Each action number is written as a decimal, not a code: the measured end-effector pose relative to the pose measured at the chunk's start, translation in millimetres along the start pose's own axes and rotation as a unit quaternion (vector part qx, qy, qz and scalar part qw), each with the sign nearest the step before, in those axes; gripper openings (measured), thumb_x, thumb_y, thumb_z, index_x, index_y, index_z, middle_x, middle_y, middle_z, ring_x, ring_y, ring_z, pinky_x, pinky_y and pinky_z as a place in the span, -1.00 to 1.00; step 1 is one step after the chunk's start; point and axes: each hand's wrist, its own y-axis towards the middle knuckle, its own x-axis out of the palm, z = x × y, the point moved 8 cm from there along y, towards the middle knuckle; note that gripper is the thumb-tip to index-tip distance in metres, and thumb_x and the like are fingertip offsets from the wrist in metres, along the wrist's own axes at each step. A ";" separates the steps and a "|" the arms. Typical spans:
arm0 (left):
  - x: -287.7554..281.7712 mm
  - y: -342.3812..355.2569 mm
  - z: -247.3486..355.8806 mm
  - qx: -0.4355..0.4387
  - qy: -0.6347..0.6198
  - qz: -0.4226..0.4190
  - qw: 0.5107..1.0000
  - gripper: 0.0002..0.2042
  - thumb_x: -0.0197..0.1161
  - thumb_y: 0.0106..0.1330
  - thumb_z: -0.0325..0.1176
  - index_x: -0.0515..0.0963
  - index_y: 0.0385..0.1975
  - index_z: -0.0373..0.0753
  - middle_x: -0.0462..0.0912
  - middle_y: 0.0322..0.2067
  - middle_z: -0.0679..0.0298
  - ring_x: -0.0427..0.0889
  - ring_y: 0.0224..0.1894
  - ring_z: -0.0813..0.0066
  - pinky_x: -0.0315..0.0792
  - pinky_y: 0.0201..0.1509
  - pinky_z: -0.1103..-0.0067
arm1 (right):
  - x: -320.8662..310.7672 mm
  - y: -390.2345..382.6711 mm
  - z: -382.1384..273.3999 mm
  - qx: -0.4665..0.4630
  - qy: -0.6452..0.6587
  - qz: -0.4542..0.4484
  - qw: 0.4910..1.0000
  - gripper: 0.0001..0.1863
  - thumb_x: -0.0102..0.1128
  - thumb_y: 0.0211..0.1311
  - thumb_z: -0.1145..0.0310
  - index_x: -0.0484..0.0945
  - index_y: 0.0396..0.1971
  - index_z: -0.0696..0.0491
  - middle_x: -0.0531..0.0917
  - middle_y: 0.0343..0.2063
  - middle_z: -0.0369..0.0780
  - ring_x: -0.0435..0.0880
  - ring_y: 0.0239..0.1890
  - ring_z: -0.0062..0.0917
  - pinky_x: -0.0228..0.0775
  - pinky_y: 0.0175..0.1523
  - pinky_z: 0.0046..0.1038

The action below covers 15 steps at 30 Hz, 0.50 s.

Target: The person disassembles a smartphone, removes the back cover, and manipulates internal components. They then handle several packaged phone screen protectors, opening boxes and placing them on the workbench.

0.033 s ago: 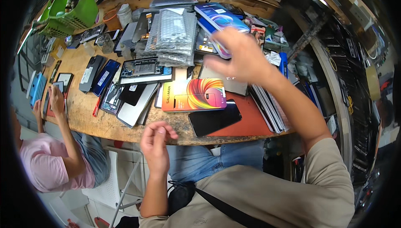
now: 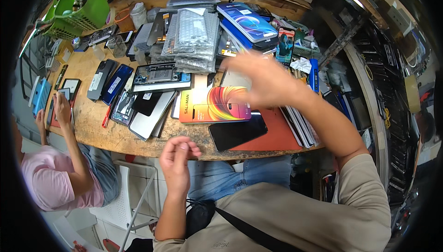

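With left hand unclenched, seemingly empty, and right hand too blurred to tell its grip, could, by sweeping low, shove bright box, just left of right hand, and phone, nearer body, off desk.

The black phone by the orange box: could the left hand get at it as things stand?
Probably yes: the left hand is close by, with nothing between it and the phone; the box lies beyond.
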 end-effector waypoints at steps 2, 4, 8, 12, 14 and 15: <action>10.6 -11.5 -15.0 -0.065 -0.008 -0.020 0.998 -0.83 0.18 0.56 -0.43 0.57 -0.03 -0.40 0.70 -0.24 0.15 0.72 -0.23 0.41 0.68 -0.09 0.47 | 38.1 -10.1 -16.1 -0.063 0.002 -0.121 0.991 -0.11 0.64 -0.12 -0.06 0.58 0.22 0.10 0.66 -0.01 0.08 0.66 0.03 -0.03 0.51 0.19 -0.12; 25.7 -12.1 -20.2 -0.086 -0.003 -0.052 0.995 -0.83 0.18 0.56 -0.43 0.58 -0.03 -0.40 0.72 -0.25 0.14 0.76 -0.23 0.38 0.71 -0.08 0.45 | 70.1 -13.5 -5.2 -0.087 -0.031 -0.174 0.980 -0.09 0.63 -0.12 -0.07 0.56 0.26 0.09 0.67 -0.04 0.07 0.66 0.03 -0.04 0.51 0.20 -0.14; 39.2 -8.0 -28.4 -0.162 0.000 -0.139 0.977 -0.68 0.21 0.57 -0.39 0.51 0.20 -0.43 0.74 -0.02 -0.01 0.79 0.00 0.26 0.67 0.18 0.37 | 56.0 -10.3 1.6 -0.038 0.057 -0.216 0.974 -0.01 0.62 -0.09 -0.12 0.51 0.39 -0.01 0.68 -0.05 -0.01 0.66 0.00 -0.09 0.48 0.19 -0.20; 67.9 -3.7 -17.9 -0.068 -0.124 -0.139 0.980 -0.03 0.51 0.33 -0.07 0.00 0.56 -0.28 0.37 0.40 -0.02 0.46 0.43 0.11 0.36 0.53 0.17 | 24.5 -32.9 -44.5 -0.047 0.165 -0.205 0.964 -0.03 0.60 0.02 -0.17 0.49 0.42 -0.01 0.69 -0.09 -0.05 0.68 -0.01 -0.17 0.50 0.14 -0.26; 61.8 7.7 -22.0 -0.036 -0.126 -0.117 0.984 0.01 0.57 0.23 -0.01 0.07 0.53 -0.30 0.34 0.42 0.04 0.42 0.45 0.12 0.31 0.56 0.19 | 21.2 -39.2 -67.5 -0.057 0.161 -0.182 0.968 -0.05 0.59 0.07 -0.14 0.48 0.41 0.04 0.68 -0.10 -0.07 0.67 -0.05 -0.18 0.49 0.08 -0.25; 67.0 14.0 -16.9 -0.019 -0.143 -0.124 0.982 0.05 0.59 0.18 0.03 0.08 0.53 -0.30 0.35 0.42 0.05 0.44 0.44 0.13 0.34 0.55 0.20 | 18.1 -40.9 -70.6 -0.039 0.124 -0.183 0.974 -0.05 0.60 0.08 -0.12 0.47 0.42 0.06 0.68 -0.11 -0.07 0.66 -0.07 -0.19 0.49 0.06 -0.24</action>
